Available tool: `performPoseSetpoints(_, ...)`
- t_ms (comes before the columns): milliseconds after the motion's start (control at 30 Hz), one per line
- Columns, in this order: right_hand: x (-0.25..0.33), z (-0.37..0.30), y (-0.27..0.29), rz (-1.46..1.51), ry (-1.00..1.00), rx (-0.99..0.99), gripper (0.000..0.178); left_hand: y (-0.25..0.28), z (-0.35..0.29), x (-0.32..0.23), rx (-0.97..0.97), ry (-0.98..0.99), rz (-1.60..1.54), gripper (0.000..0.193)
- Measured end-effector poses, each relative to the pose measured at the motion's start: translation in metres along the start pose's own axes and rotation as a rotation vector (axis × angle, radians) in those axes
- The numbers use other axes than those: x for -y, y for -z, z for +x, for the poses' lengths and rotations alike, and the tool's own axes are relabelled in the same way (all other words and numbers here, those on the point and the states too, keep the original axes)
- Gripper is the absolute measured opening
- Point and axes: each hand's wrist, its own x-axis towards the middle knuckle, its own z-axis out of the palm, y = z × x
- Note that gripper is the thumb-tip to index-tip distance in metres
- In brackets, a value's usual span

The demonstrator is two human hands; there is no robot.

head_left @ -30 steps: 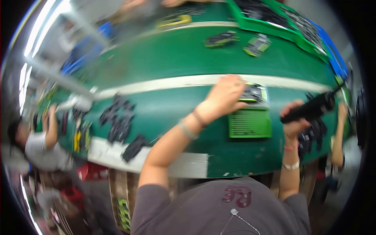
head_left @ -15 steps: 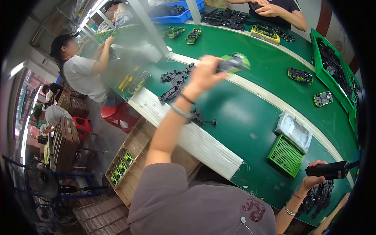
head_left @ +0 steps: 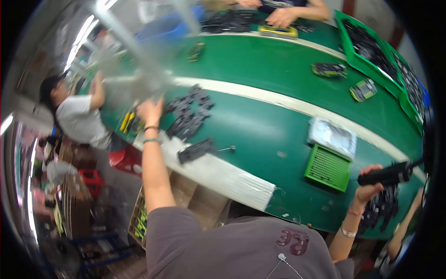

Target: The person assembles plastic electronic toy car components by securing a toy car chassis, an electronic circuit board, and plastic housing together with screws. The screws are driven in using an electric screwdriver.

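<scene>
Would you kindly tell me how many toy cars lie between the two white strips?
3 are clear: the left car, the black-and-green car by the green bin, and the silver-and-green car to its lower right. Others may be hidden behind the blurred post.

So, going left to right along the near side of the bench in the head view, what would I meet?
Yellow pieces, left hand, single black plastic part, green perforated tray, right hand gripping a black handheld tool.
</scene>
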Motion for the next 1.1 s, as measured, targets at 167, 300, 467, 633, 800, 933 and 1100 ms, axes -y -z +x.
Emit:
performPoseSetpoints(167,0.006,0.001,-0.019,0.069,-0.019,-0.008,0.084,-0.008,-0.003,0.003,-0.13,0.018,0.087,0.057)
performPoseSetpoints(300,0.011,0.004,-0.019,0.052,0.008,0.005,0.081,0.01,0.007,-0.055,-0.282,-0.256,-0.242,0.054)
performPoseSetpoints(467,0.019,0.004,-0.025,-0.039,0.057,0.014,0.082,0.077,-0.024,-0.236,-0.286,-0.886,-0.77,0.041)
performPoseSetpoints(633,0.021,0.002,-0.028,-0.045,0.034,-0.014,0.083,0.115,-0.087,-0.408,-0.094,-1.284,-1.066,0.04)
performPoseSetpoints(800,0.019,0.0,-0.022,0.024,0.027,0.004,0.083,0.123,-0.127,-0.502,0.072,-1.354,-1.081,0.038)
performPoseSetpoints(933,0.02,-0.001,-0.026,0.034,0.052,0.015,0.081,0.103,-0.129,-0.521,0.202,-1.27,-0.929,0.039)
performPoseSetpoints(1100,0.023,0.004,-0.028,-0.005,0.049,0.034,0.078,0.105,-0.132,-0.488,0.1,-1.291,-1.067,0.04)
